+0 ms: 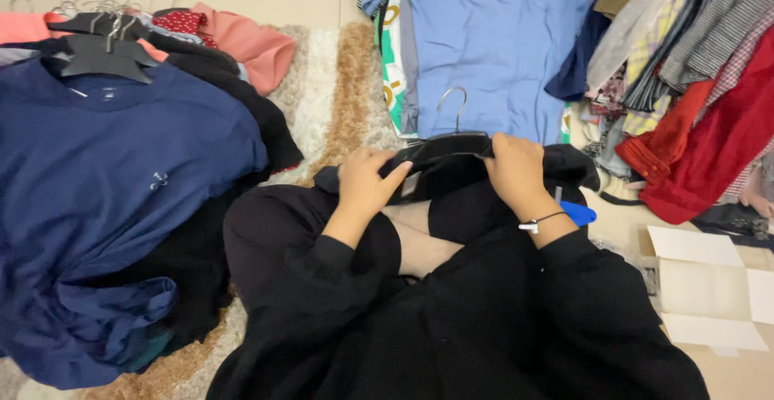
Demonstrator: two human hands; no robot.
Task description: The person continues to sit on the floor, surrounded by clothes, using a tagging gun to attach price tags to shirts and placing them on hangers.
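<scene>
A black garment (pixel 451 311) lies across my lap, with a black hanger (pixel 447 143) at its top whose metal hook (pixel 455 103) points away from me. My left hand (pixel 367 181) grips the hanger's left shoulder through the black cloth. My right hand (pixel 516 170) grips the right shoulder the same way, a thin bracelet on its wrist. Both sleeves are black. A blue object (pixel 578 213) peeks out just right of my right wrist.
A navy shirt (pixel 105 174) tops a pile of hung clothes at left, with black hangers (pixel 105 49) bunched at its neck. A light blue shirt (pixel 492 45) lies ahead. Mixed clothes (pixel 685 85) heap at right. White cardboard (pixel 709 287) sits at lower right on a shaggy rug (pixel 330 85).
</scene>
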